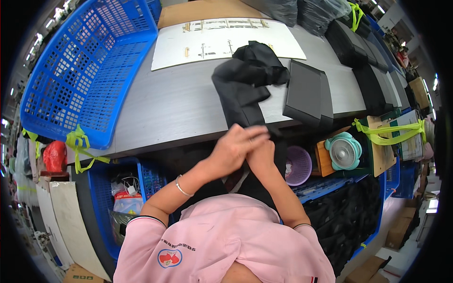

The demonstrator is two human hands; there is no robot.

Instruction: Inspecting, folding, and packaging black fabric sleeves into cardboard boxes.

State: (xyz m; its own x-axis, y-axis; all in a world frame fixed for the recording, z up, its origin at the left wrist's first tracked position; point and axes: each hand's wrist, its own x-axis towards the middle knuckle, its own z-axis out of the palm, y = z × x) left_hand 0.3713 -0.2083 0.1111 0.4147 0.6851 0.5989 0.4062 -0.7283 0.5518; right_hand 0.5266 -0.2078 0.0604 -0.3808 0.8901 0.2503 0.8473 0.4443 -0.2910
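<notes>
A long piece of black fabric (pixel 243 101) lies bunched on the grey table and runs down over its front edge to my hands. My left hand (pixel 230 150), with a bracelet at the wrist and a ring, reaches across the top of my right hand, its fingers stretched out and slightly blurred. Beneath those fingers my right hand (pixel 262 154) is closed at the fabric's near end; its fingertips are mostly hidden. To the right of the fabric lies a flat, dark grey padded piece (pixel 304 94) at the table edge.
A large blue basket (pixel 101 80) stands at the left of the table (pixel 165 106). Behind the fabric lies a white board (pixel 212 45). Dark padded pieces (pixel 351 45) are stacked at right. Below are a purple basket (pixel 298 165), a turquoise fan (pixel 343 151) and a blue crate (pixel 104 212).
</notes>
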